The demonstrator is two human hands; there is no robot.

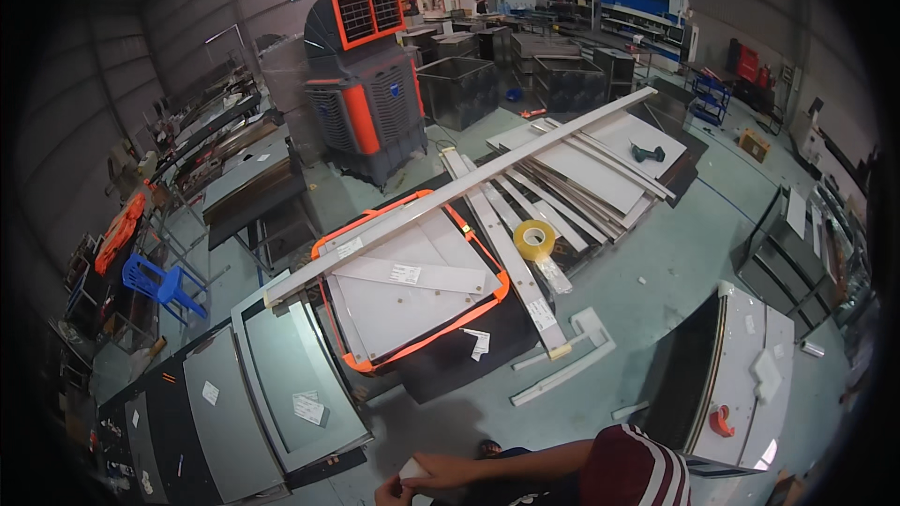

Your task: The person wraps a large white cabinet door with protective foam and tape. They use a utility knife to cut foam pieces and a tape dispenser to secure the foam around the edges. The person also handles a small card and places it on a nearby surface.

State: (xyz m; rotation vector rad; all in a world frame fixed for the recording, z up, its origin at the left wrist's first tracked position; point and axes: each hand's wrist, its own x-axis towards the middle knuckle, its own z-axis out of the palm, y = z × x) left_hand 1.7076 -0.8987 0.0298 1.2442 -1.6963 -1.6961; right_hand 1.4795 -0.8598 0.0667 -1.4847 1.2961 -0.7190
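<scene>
At the lower edge my right hand (437, 469) is closed around a small white piece (412, 471), perhaps paper or foam; its kind does not show. My left hand (392, 493) is right beside it, fingers curled in near the same piece and partly cut off by the picture's edge. Whether the left fingers grip it, I cannot tell. Ahead of my hands, a long pale metal profile (487, 171) lies diagonally across an orange-edged panel stack (427, 342) and other strips. A roll of yellowish tape (533, 240) rests on the strips.
Glass-like panels (281, 384) lie on a table at left, near a blue chair (164, 284). A large orange-and-black air cooler (366, 94) stands beyond. White foam pieces (567, 365) are on the floor. At right, a panelled cabinet (750, 365) carries an orange tape dispenser (721, 421).
</scene>
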